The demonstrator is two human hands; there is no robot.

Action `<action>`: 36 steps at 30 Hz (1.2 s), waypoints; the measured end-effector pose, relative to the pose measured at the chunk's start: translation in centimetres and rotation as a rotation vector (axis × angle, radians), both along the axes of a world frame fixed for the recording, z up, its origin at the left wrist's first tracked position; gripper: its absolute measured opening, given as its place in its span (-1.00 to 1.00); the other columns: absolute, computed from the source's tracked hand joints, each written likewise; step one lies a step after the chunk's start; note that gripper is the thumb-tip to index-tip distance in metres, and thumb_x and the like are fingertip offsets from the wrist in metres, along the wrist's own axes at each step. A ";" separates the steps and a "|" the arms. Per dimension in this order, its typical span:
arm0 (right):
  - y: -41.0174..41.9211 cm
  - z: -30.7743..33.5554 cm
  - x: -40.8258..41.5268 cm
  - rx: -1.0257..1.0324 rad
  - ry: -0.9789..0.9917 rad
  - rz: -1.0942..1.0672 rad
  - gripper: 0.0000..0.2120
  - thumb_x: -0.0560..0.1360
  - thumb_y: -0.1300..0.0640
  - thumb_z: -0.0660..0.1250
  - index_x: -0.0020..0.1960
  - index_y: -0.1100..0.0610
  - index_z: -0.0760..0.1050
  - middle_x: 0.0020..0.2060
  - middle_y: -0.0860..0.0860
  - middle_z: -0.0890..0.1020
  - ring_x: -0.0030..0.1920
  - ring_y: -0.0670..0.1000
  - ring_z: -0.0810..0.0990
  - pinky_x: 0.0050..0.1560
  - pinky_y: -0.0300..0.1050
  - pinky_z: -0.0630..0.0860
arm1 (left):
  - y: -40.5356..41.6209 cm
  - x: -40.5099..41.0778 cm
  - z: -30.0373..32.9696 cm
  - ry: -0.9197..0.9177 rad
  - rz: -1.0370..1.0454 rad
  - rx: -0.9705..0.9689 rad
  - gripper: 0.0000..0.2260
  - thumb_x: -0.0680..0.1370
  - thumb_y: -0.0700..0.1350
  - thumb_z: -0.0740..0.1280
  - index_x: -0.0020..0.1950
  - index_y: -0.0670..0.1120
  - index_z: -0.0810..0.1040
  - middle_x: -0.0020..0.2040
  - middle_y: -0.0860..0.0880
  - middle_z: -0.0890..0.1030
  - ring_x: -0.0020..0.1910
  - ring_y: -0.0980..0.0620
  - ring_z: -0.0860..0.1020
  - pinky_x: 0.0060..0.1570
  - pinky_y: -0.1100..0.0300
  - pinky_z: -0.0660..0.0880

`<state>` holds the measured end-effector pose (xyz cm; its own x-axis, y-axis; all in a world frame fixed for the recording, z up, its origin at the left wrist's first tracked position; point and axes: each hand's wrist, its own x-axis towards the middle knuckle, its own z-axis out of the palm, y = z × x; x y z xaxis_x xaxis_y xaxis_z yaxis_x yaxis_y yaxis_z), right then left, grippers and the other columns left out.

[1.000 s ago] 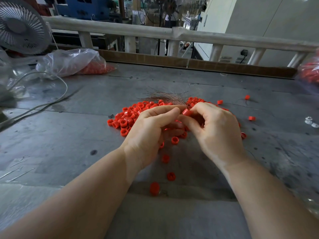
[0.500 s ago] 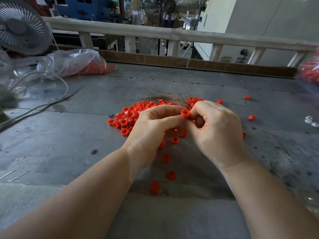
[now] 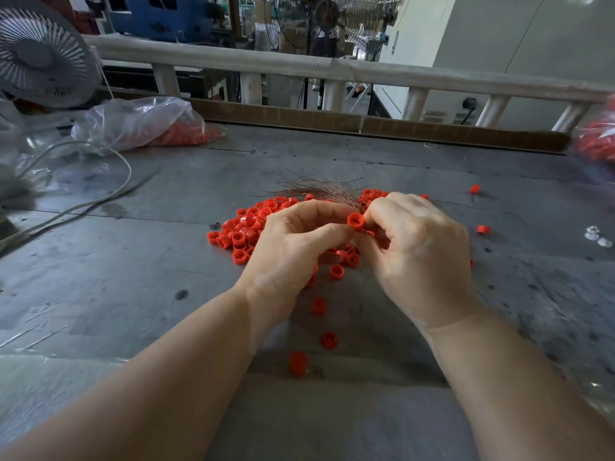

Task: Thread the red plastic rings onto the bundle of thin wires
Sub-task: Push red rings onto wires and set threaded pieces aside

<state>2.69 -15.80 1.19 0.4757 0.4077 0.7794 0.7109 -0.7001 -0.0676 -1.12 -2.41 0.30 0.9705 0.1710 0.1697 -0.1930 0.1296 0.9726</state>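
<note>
The red ring [image 3: 355, 221] sits pinched between the fingertips of left hand [image 3: 293, 247] and right hand [image 3: 421, 254], above the worktop [image 3: 133, 277], while the wire bundle [image 3: 326, 191] fans away up-left just behind both grips.

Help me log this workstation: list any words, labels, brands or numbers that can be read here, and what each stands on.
None can be read.
Pale wall panel at the back: a small sign, too blurred to read.
Red rings, plastic bag, desk fan, blue machine: no visible lettering.
</note>
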 end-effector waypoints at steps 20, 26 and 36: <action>0.3 0.3 0.3 0.422 0.616 0.380 -0.95 0.40 0.12 0.36 -0.16 0.04 0.59 -0.35 -0.14 0.61 -0.34 -0.23 0.54 -0.28 -0.46 0.37 | 0.4 0.2 0.2 -0.090 0.086 -0.077 -0.75 0.42 -0.41 0.34 -0.19 -0.06 0.64 -0.27 0.01 0.67 -0.29 0.14 0.61 -0.28 0.34 0.50; 0.4 0.3 0.5 0.464 0.618 0.394 -0.88 0.44 0.24 0.42 -0.20 0.04 0.59 -0.35 -0.16 0.61 -0.30 -0.23 0.56 -0.23 -0.46 0.40 | 0.2 0.1 0.1 -0.128 0.116 -0.064 -0.77 0.43 -0.42 0.33 -0.16 -0.10 0.63 -0.27 -0.01 0.68 -0.27 0.13 0.62 -0.25 0.35 0.50; 0.6 0.2 0.5 0.558 0.661 0.438 -0.93 0.39 0.11 0.38 -0.27 0.02 0.60 -0.41 -0.08 0.63 -0.36 -0.18 0.57 -0.30 -0.33 0.45 | -0.1 -0.3 0.4 -0.193 0.174 0.103 -0.81 0.43 -0.40 0.36 -0.13 -0.13 0.63 -0.25 0.02 0.69 -0.23 0.15 0.63 -0.20 0.36 0.51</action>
